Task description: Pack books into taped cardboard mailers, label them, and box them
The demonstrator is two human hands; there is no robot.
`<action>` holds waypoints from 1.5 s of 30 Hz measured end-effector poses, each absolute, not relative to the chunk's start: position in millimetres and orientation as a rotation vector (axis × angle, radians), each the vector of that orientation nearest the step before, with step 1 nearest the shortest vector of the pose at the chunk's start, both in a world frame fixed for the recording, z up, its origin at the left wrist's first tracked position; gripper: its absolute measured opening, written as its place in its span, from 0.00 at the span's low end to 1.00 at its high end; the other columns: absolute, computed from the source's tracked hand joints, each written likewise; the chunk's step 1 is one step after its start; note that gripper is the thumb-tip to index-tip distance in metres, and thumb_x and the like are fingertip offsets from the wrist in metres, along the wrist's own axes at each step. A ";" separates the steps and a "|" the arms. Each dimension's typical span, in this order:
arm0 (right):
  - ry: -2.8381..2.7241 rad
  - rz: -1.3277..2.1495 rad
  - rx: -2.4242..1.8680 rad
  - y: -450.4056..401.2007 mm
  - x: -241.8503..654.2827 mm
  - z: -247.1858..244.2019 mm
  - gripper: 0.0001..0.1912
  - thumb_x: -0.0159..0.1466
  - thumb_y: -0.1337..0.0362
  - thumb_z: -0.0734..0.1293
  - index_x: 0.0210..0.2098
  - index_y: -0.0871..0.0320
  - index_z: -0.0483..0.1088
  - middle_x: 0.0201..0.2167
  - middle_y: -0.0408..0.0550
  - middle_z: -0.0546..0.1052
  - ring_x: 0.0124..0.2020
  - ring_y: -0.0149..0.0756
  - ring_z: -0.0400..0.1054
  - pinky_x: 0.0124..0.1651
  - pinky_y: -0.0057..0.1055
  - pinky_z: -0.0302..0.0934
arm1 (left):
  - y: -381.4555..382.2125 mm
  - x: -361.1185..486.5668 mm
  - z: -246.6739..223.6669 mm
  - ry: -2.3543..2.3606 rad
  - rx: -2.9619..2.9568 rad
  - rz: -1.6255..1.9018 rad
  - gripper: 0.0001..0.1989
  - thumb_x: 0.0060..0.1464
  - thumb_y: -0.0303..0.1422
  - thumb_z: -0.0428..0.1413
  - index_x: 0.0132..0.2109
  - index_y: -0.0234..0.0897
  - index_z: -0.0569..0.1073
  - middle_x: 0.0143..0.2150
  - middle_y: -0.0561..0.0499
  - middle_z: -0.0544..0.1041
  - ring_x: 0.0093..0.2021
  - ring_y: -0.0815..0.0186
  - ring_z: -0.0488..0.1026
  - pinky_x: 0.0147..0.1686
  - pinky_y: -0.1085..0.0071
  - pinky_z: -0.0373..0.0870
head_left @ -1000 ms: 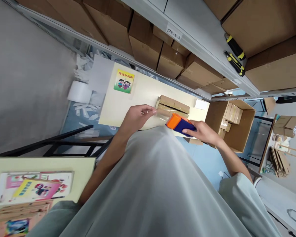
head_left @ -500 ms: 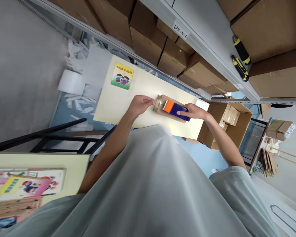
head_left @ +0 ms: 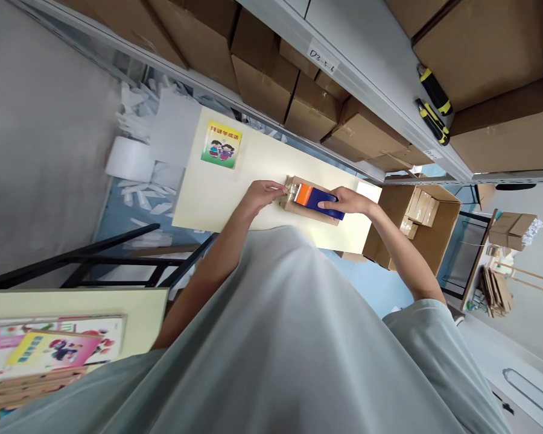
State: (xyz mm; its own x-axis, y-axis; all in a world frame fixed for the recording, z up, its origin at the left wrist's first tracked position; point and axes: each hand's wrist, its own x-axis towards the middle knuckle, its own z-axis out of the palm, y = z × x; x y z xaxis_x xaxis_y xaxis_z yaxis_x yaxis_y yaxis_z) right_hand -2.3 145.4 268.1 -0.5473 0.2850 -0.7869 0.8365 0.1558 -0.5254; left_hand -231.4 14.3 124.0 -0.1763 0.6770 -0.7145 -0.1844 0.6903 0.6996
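Observation:
A blue and orange tape dispenser lies over a small cardboard box on the pale yellow table. My right hand is wrapped round the blue end of the dispenser. At the box's left end, my left hand has its fingers pinched together by the clear tape; what lies between the fingertips is too small to make out. A yellow and green booklet rests on the table to the left of my hands.
Cardboard boxes fill the shelf beyond the table. Two yellow and black cutters lie on the upper shelf. A large open carton stands right of the table. Books lie on another table at lower left.
The dispenser has shifted slightly left along the box, with my right hand still round it. My left hand stays at the box's left end. The whole view has tilted a little.

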 end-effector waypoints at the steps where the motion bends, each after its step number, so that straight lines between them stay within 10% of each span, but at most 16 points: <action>1: 1.926 -1.388 1.059 145.1 -2.1 268.1 0.37 0.59 0.26 0.69 0.29 0.58 0.71 0.23 0.43 0.72 0.26 0.31 0.63 0.30 0.29 0.54 | 13.5 -231.2 123.7 1.605 0.451 0.796 0.23 0.38 0.49 0.74 0.37 0.37 0.84 0.30 0.48 0.83 0.30 0.64 0.74 0.33 0.68 0.68; 11: 1.981 -1.254 1.030 141.6 -1.1 264.2 0.35 0.61 0.30 0.71 0.28 0.59 0.71 0.23 0.43 0.73 0.26 0.31 0.64 0.31 0.29 0.54 | -7.1 -200.9 132.8 1.830 0.791 0.907 0.16 0.65 0.41 0.58 0.48 0.38 0.86 0.49 0.44 0.87 0.47 0.57 0.84 0.51 0.67 0.74; 45: 1.645 -1.711 1.173 121.4 126.7 281.9 0.36 0.56 0.31 0.77 0.33 0.62 0.78 0.27 0.53 0.85 0.29 0.40 0.80 0.37 0.31 0.73 | -2.6 -151.8 113.5 1.922 0.511 1.020 0.16 0.50 0.36 0.69 0.45 0.34 0.88 0.41 0.44 0.88 0.45 0.55 0.84 0.52 0.61 0.81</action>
State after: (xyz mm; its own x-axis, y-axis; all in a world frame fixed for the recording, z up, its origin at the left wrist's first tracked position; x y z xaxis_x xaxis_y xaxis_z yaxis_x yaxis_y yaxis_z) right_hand 126.7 121.4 281.9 -0.5112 0.2112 -0.8331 0.8240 -0.1551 -0.5449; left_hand -151.8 -2.6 113.5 -0.5318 0.6774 -0.5083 -0.0417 0.5785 0.8146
